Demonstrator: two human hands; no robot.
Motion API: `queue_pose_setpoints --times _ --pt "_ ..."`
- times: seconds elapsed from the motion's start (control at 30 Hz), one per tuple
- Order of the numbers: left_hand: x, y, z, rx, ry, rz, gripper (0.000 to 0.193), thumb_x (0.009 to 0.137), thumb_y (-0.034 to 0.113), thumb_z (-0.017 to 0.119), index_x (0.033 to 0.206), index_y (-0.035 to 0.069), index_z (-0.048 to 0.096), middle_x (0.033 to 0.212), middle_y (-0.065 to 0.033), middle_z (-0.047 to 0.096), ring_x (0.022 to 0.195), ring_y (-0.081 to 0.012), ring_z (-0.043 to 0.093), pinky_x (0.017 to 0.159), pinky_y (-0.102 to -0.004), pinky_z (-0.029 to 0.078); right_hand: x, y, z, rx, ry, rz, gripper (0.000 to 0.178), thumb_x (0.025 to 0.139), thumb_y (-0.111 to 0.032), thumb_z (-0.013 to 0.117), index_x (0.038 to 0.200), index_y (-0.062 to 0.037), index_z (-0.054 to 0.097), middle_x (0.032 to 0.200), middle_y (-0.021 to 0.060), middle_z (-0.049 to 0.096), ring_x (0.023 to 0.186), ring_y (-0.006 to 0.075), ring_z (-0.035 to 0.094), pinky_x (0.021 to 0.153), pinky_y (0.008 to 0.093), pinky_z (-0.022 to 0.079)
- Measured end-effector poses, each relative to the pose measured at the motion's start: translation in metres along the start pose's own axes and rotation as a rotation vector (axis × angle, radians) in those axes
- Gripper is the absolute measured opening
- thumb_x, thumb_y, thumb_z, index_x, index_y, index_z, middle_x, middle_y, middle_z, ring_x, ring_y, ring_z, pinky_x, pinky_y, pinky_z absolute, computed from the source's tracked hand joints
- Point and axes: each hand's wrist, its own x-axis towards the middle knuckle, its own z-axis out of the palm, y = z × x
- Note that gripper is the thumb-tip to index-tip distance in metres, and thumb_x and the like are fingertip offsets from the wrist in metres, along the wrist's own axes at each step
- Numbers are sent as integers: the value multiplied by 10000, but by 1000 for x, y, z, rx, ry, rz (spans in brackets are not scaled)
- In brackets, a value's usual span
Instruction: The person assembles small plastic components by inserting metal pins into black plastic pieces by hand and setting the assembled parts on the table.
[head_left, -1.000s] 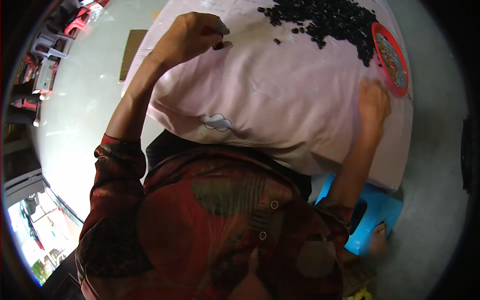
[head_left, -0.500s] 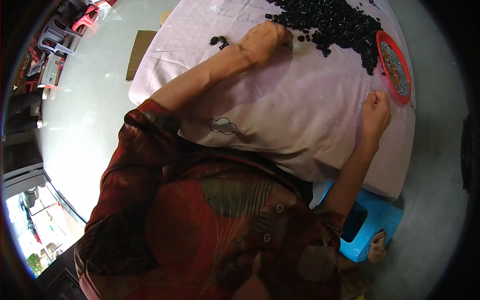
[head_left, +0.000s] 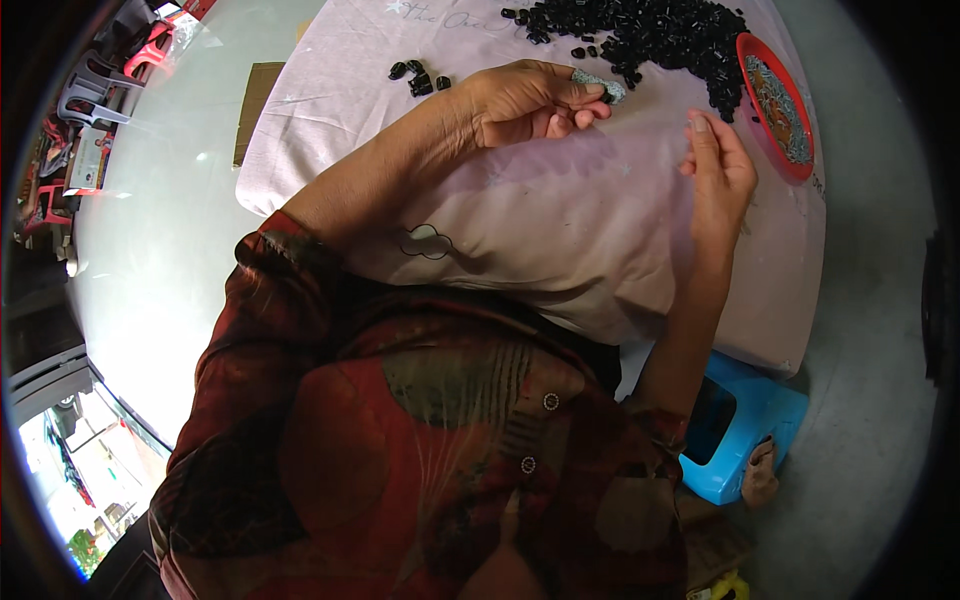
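My left hand (head_left: 535,105) is raised over the pink tablecloth (head_left: 560,210), its thumb and forefinger pinching a small black plastic piece (head_left: 606,97). A grey-white speckled covering (head_left: 602,82) shows around that forefinger's tip. To the right, my right hand (head_left: 720,165) is closed, thumb against the fingers, near the red bowl; whatever sits in that pinch is too small to make out. Small silver metal pieces, thin and pin-like, lie in the red bowl (head_left: 807,172). A wide heap of black plastic pieces (head_left: 660,40) spreads across the far side of the table.
Several black pieces (head_left: 420,80) lie apart beyond my left forearm. Beside the table at the lower right stands a blue plastic stool (head_left: 735,480) with a brown cloth (head_left: 760,472) on it. Flattened cardboard (head_left: 258,115) lies on the floor at left, with grey chairs (head_left: 95,95) farther off.
My left hand has turned, bringing the black piece and speckled covering into view. My right hand has moved up and left, away from the table's right edge. The view has shifted slightly.
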Motion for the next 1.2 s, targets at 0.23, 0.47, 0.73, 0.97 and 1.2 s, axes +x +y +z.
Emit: queue_pose_setpoints --times 0.23,0.47,0.73,0.97,1.2 --pt "0 -10 9 21 32 22 211 966 145 625 1118 -2 624 992 -62 689 756 -74 613 588 -178 462 -39 -23 44 221 -161 -12 191 914 -77 677 1092 -5 680 897 15 660 718 47 555 640 190 452" --pt "-5 -14 18 87 97 86 209 959 164 642 1100 10 646 962 -41 694 763 -66 606 625 -189 471 -36 -7 46 47 -120 -174 183 913 -33 668 1091 6 688 900 -5 667 742 21 543 652 165 432" --pt "-6 -19 24 199 171 157 186 939 178 677 1046 26 689 902 -40 701 744 -66 608 618 -186 464 -36 -7 48 103 -119 -191 215 898 -3 668 1109 36 661 928 11 669 781 35 560 688 177 447" --pt "-5 -21 26 442 215 270 147 892 125 726 926 -18 728 766 -59 697 634 -71 618 523 -195 474 -39 -17 46 146 -162 -39 250 889 -1 671 1128 46 613 924 42 678 796 65 596 722 189 467" --pt "0 -13 23 808 281 297 208 888 215 726 905 8 739 722 -50 697 625 -79 624 581 -230 501 -33 0 46 -285 -169 -414 308 856 13 607 1151 -16 689 869 40 679 740 69 595 702 243 507"
